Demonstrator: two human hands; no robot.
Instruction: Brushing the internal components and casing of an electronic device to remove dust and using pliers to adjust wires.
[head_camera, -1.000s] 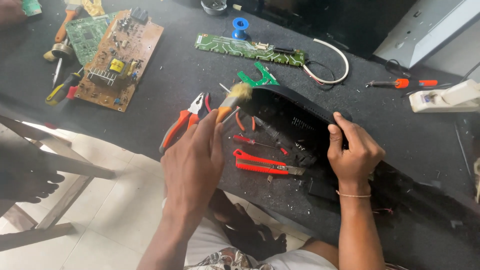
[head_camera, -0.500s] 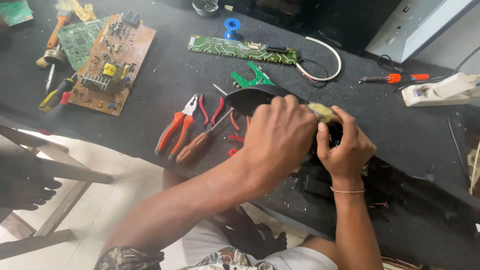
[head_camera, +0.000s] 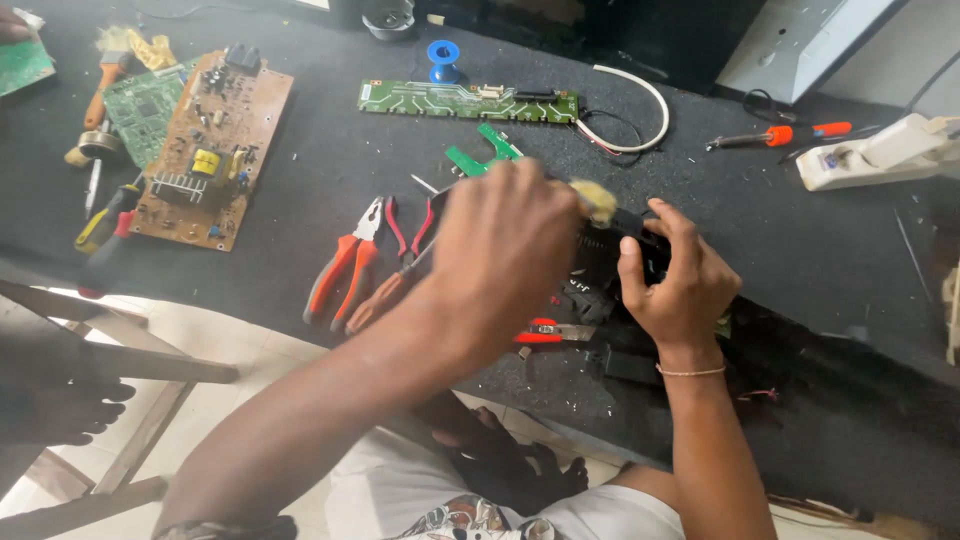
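Your left hand (head_camera: 505, 265), fist closed around a brush (head_camera: 600, 200), now sits over the black casing (head_camera: 610, 265) on the dark table (head_camera: 300, 170), having swept right from the pliers (head_camera: 345, 265). Your right hand (head_camera: 675, 285) still clasps the casing's edge.

The left hand (head_camera: 505, 255) hides most of the brush (head_camera: 598, 200) handle and, seemingly, part of the black casing (head_camera: 610, 265).

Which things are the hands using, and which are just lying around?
In use:
left hand
brush
right hand
black part

Lying about:
pliers
brown circuit board
long green board
blue spool
orange screwdriver
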